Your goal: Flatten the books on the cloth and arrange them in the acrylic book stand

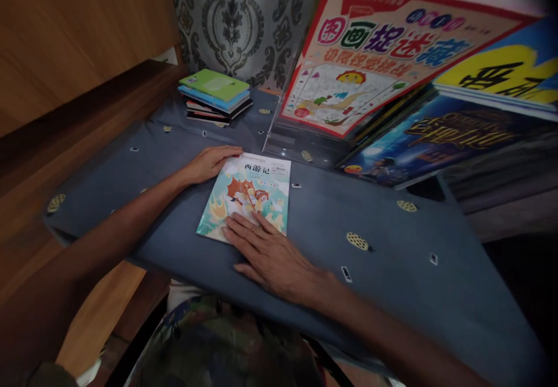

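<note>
A thin paperback book (248, 186) with a white and teal illustrated cover and Chinese title lies closed on the blue table cover (322, 218). At the book's upper left corner rests my left hand (212, 162), its fingers stretched along the edge and nothing gripped. Across the lower part of the cover my right hand (268, 253) lies flat, fingers extended, hiding some of the picture. Both hands touch the book without lifting it.
A small stack of books (215, 93), green on top, sits at the back left. A clear stand (300, 143) holds large upright books, including a red picture book (370, 56) and a dark blue book (427, 137). Wooden panelling (82, 32) borders the left.
</note>
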`<state>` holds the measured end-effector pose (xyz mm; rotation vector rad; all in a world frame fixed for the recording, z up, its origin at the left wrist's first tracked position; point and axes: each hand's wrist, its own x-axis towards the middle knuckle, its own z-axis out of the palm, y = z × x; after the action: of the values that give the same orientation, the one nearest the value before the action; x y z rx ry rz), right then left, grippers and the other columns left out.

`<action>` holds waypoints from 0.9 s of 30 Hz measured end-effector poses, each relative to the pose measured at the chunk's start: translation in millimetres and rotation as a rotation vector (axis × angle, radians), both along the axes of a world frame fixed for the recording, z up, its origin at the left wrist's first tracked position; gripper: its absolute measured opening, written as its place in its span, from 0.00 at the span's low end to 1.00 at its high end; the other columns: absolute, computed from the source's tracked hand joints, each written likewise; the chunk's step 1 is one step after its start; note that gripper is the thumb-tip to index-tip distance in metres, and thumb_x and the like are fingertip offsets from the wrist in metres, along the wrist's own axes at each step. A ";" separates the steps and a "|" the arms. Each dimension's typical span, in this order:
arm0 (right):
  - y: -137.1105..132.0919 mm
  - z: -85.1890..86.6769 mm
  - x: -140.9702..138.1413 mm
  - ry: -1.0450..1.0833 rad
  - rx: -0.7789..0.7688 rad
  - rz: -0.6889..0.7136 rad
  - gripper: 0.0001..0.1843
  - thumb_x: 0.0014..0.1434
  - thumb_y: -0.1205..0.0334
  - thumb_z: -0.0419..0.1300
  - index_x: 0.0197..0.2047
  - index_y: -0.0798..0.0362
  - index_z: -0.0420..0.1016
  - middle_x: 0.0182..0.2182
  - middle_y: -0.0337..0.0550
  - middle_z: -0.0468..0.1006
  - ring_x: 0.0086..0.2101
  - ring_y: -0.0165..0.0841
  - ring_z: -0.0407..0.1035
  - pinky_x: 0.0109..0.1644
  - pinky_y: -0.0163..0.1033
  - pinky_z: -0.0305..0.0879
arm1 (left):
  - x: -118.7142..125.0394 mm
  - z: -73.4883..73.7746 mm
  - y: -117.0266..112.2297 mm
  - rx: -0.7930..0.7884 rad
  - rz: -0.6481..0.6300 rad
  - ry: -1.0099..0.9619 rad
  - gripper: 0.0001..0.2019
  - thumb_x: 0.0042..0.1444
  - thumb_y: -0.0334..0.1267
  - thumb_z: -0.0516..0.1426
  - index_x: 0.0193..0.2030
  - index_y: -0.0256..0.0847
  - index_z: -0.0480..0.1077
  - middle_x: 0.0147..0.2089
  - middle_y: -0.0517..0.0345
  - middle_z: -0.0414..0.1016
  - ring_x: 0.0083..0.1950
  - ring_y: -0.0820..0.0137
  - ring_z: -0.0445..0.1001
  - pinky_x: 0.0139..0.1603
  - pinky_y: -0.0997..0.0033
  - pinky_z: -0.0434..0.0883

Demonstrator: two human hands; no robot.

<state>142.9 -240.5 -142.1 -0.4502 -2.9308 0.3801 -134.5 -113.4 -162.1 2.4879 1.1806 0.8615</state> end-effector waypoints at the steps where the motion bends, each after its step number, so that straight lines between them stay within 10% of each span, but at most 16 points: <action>1: 0.3 -0.5 6.4 0.005 -0.009 -0.028 0.34 0.72 0.49 0.50 0.74 0.54 0.50 0.72 0.52 0.55 0.72 0.40 0.44 0.76 0.57 0.42 | 0.0 -0.1 -0.1 0.001 0.001 0.004 0.21 0.66 0.33 0.48 0.62 0.41 0.70 0.64 0.50 0.74 0.66 0.65 0.71 0.68 0.58 0.67; 11: 23.8 4.9 50.1 0.051 -0.143 -0.193 0.36 0.73 0.45 0.45 0.77 0.47 0.38 0.74 0.48 0.48 0.72 0.42 0.43 0.75 0.61 0.43 | -0.1 -0.8 -3.1 -0.022 0.005 0.020 0.22 0.65 0.33 0.48 0.63 0.42 0.70 0.65 0.51 0.73 0.67 0.64 0.70 0.69 0.56 0.65; 19: 93.6 -8.2 32.2 0.018 -0.063 -0.477 0.35 0.72 0.44 0.43 0.74 0.56 0.53 0.73 0.56 0.51 0.72 0.46 0.42 0.73 0.64 0.45 | 5.6 5.5 -9.3 -0.028 0.046 0.084 0.21 0.66 0.34 0.47 0.62 0.42 0.70 0.65 0.50 0.73 0.68 0.62 0.69 0.68 0.53 0.66; 27: 84.1 -11.8 17.3 0.149 0.150 -0.726 0.23 0.70 0.59 0.47 0.63 0.55 0.70 0.63 0.59 0.70 0.59 0.52 0.67 0.60 0.63 0.67 | 29.2 18.0 -50.3 0.082 0.395 0.312 0.20 0.67 0.35 0.46 0.57 0.38 0.74 0.48 0.45 0.76 0.49 0.57 0.75 0.52 0.55 0.74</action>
<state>160.2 -156.5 -153.9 -1.3186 -2.4045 0.0850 -105.2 -163.7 -144.1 2.5617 1.8198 0.6291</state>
